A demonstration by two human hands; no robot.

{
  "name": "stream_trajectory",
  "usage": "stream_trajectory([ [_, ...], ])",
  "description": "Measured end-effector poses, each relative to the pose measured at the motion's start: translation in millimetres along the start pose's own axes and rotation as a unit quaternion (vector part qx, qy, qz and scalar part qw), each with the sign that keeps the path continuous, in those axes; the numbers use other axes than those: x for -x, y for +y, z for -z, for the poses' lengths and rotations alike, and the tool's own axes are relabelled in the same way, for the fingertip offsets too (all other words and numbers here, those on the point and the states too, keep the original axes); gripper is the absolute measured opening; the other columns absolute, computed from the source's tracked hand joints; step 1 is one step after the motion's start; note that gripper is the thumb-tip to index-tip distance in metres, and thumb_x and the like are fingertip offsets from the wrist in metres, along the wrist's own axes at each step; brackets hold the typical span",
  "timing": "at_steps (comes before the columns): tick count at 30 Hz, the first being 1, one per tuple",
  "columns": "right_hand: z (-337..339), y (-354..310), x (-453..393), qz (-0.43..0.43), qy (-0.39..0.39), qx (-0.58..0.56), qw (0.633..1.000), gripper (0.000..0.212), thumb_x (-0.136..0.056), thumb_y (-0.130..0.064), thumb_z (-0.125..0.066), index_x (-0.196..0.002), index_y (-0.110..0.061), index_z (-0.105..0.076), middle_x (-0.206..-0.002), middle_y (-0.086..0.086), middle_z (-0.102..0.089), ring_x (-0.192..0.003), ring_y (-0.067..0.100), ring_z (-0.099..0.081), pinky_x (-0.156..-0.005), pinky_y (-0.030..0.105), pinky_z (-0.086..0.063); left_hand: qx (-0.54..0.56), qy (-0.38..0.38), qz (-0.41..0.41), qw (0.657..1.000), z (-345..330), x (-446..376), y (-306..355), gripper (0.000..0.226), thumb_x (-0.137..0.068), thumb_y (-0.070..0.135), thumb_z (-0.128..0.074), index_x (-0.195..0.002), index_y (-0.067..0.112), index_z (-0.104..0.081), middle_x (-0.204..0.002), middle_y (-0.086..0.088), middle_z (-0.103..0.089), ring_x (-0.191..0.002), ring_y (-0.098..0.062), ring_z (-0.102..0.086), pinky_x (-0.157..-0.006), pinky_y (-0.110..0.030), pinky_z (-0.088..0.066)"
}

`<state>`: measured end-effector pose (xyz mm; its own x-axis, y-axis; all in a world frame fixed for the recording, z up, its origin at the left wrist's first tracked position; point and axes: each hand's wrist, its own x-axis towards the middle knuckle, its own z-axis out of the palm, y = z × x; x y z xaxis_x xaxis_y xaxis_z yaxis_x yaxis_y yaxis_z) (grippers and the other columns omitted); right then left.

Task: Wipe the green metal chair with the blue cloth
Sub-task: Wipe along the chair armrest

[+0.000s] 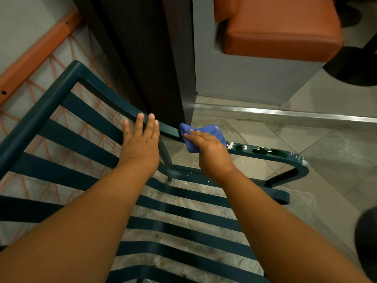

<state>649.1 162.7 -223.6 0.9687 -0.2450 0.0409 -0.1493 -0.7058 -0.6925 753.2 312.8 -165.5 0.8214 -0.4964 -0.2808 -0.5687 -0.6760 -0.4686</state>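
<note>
Right hand [212,152]: the blue cloth [204,137] is bunched under curled fingers and pressed onto the armrest [265,153] where it joins the chair back
Left hand [140,139]: laid flat with fingers straight on the right edge of the chair back, nothing gripped — the frame seems to be steadied by it
Hands: kept apart, left on the back, right just beside it on the arm
Blue cloth: held against the far end of the armrest, touching the metal, partly hidden by the hand
Green metal chair [67,121]: slatted back seen at left, slatted seat [183,217] near; the right armrest curves away to the right
Armrest: whitish specks and chipped patches are seen right of the cloth, so that stretch is judged not yet wiped
Step in hand: the arm should be wiped along its length toward the curved front end — firm pressure, cloth wrapped over top and sides
Caution: the rough chipped spots may snag the cloth; the chair should be held steady
Surroundings: dark panel [146,58] far behind, orange cushion [281,27] far right, tiled floor [326,144] beneath
</note>
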Motion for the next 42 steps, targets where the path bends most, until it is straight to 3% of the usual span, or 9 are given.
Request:
stream_trajectory([
  [5,41.1,-20.4,16.4,-0.128,0.148,-0.241,0.95,0.07,-0.088,0.004,-0.052,-0.144,-0.032,-0.031,-0.116,-0.015,-0.046,-0.091,0.002,-0.055,-0.078,0.014,-0.048,0.017,-0.008,0.002,1.0,-0.6,0.4,-0.2,0.1,-0.088,0.016,-0.055,-0.141,0.014,0.029,-0.15,-0.008,0.037,-0.137,-0.033,0.032,-0.107,-0.059,0.016],
  [10,78.4,-14.6,32.3,-0.088,0.261,-0.204,0.94,0.055,-0.088,-0.005,-0.048,-0.138,-0.026,-0.044,-0.128,-0.003,-0.055,-0.113,0.01,-0.054,-0.1,0.03,-0.046,0.074,0.013,-0.003,0.997,-6.0,6.1,9.5,0.104,-0.084,0.012,-0.055,-0.14,0.017,0.032,-0.149,-0.005,0.039,-0.136,-0.028,0.034,-0.102,-0.058,0.023],
  [14,65.2,8.4,37.9,-0.079,0.108,-0.009,0.991,0.059,-0.089,-0.025,-0.046,-0.146,-0.031,-0.031,-0.154,0.003,-0.031,-0.141,0.024,-0.026,-0.117,0.053,-0.017,0.109,0.034,-0.072,0.991,-7.6,13.8,40.6,0.106,-0.08,0.012,-0.055,-0.14,0.023,0.032,-0.15,-0.001,0.038,-0.136,-0.025,0.035,-0.1,-0.057,0.025],
  [17,37.8,30.6,36.4,-0.123,-0.041,0.188,0.974,0.066,-0.092,-0.059,-0.034,-0.15,-0.038,-0.01,-0.16,0.003,-0.011,-0.147,0.028,-0.004,-0.117,0.054,0.001,0.113,0.025,-0.091,0.989,-1.9,10.5,63.5,0.1,-0.083,0.015,-0.055,-0.144,0.025,0.024,-0.153,0.0,0.031,-0.139,-0.024,0.03,-0.1,-0.059,0.025],
  [23,4.9,24.5,11.8,-0.163,0.046,0.28,0.945,0.05,-0.098,-0.051,-0.018,-0.134,-0.024,-0.04,-0.121,0.007,-0.056,-0.118,0.031,-0.046,-0.11,0.056,-0.019,0.093,0.005,-0.083,0.992,0.6,1.6,74.9,0.099,-0.083,0.012,-0.059,-0.147,0.024,0.017,-0.158,0.001,0.019,-0.144,-0.024,0.019,-0.101,-0.06,0.023],
  [29,17.9,32.4,12.8,-0.073,0.014,0.252,0.965,0.041,-0.101,-0.042,-0.027,-0.136,-0.024,-0.039,-0.127,0.003,-0.056,-0.116,0.027,-0.05,-0.103,0.044,-0.029,0.082,0.006,-0.072,0.994,-1.8,3.7,78.1,0.102,-0.083,0.012,-0.06,-0.145,0.024,0.02,-0.157,0.0,0.022,-0.143,-0.025,0.02,-0.098,-0.059,0.025],
  [34,44.7,60.0,35.3,-0.175,0.053,0.278,0.943,0.019,-0.093,-0.03,-0.048,-0.109,-0.02,-0.05,-0.106,0.004,-0.063,-0.101,0.027,-0.055,-0.097,0.043,-0.034,0.096,-0.008,-0.079,0.992,-3.7,1.3,75.9,0.108,-0.081,0.01,-0.064,-0.145,0.023,0.022,-0.156,0.0,0.025,-0.142,-0.025,0.022,-0.098,-0.058,0.024],
  [37,36.1,43.3,11.5,-0.229,-0.001,0.301,0.926,0.032,-0.078,-0.018,-0.066,-0.105,-0.016,-0.049,-0.098,0.008,-0.063,-0.096,0.03,-0.057,-0.092,0.043,-0.036,0.093,-0.023,-0.082,0.992,-1.9,1.8,78.9,0.11,-0.079,0.01,-0.065,-0.144,0.022,0.023,-0.155,-0.002,0.026,-0.142,-0.027,0.023,-0.1,-0.058,0.023],
  [42,1.5,21.7,-5.1,-0.099,0.03,0.244,0.964,0.048,-0.084,-0.027,-0.065,-0.127,-0.019,-0.045,-0.127,0.006,-0.058,-0.118,0.028,-0.052,-0.106,0.043,-0.029,0.054,-0.033,-0.071,0.995,6.1,2.4,87.0,0.106,-0.08,0.017,-0.064,-0.146,0.017,0.02,-0.157,-0.007,0.021,-0.143,-0.033,0.017,-0.106,-0.06,0.017],
])
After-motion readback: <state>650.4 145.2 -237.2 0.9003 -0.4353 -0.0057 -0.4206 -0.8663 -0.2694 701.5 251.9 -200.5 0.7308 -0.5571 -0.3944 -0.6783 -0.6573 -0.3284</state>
